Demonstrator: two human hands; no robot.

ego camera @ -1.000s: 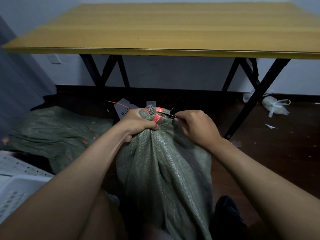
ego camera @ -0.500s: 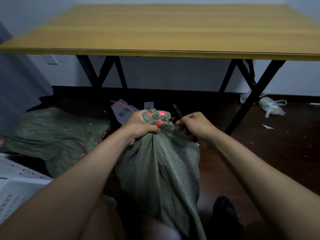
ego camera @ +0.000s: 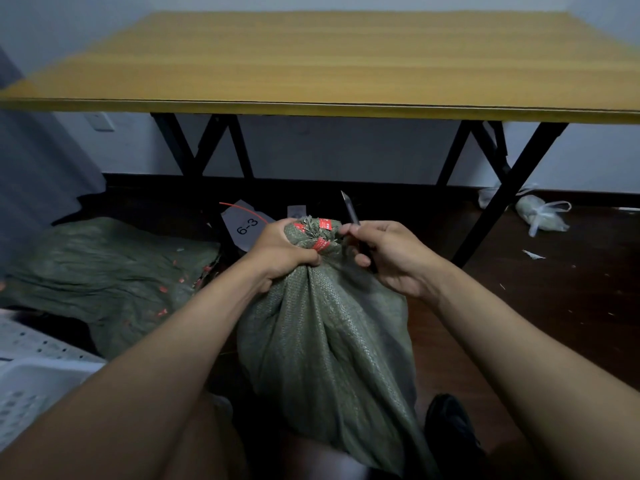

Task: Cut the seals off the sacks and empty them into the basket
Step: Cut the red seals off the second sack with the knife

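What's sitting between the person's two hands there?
In the head view, the tied neck of the green sack, wrapped in a red seal, sits between the left hand, which grips it, and the right hand, which holds a knife.

I work in a plain storage or sorting room, not a furnished living space. A folding table (ego camera: pixel 346 60) with a yellow wood-grain top and black crossed metal legs stands against a bare white wall. The floor (ego camera: pixel 554 289) is dark wood, littered with small scraps. An emptied green woven sack (ego camera: pixel 104 271) lies flat to my left, beside a white perforated plastic basket (ego camera: pixel 31 375). A card marked "6-3" (ego camera: pixel 246 226) lies under the table. A tied white plastic bag (ego camera: pixel 540 214) lies near the wall.
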